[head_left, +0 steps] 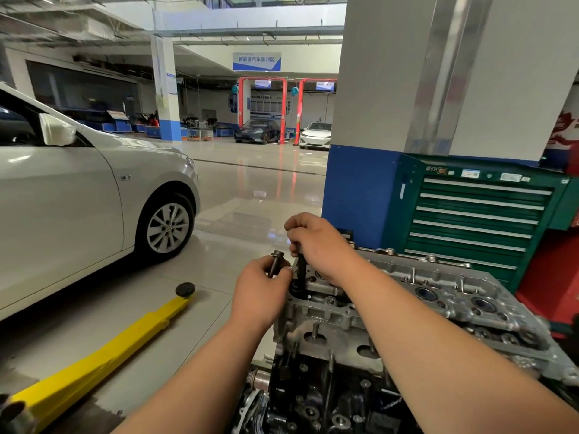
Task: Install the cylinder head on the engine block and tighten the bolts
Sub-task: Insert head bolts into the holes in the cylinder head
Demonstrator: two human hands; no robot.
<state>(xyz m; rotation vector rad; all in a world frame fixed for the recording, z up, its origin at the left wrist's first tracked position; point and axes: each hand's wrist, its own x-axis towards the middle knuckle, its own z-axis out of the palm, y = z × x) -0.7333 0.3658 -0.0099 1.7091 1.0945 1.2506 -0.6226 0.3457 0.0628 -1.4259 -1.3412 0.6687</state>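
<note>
weight is the thing with the cylinder head, a rigid metal casting that likely wants a hold at both ends; it sits on the dark engine block in the lower centre and right of the frame. at lower centre the right hand curls its fingers round the top of a long bolt, stiff steel and perhaps oily, standing upright in a hole at the head's left end, while the left hand, just beside it, pinches a spare bolt by its shank, flange up; each is best held near the flange so the shank hangs straight.
</note>
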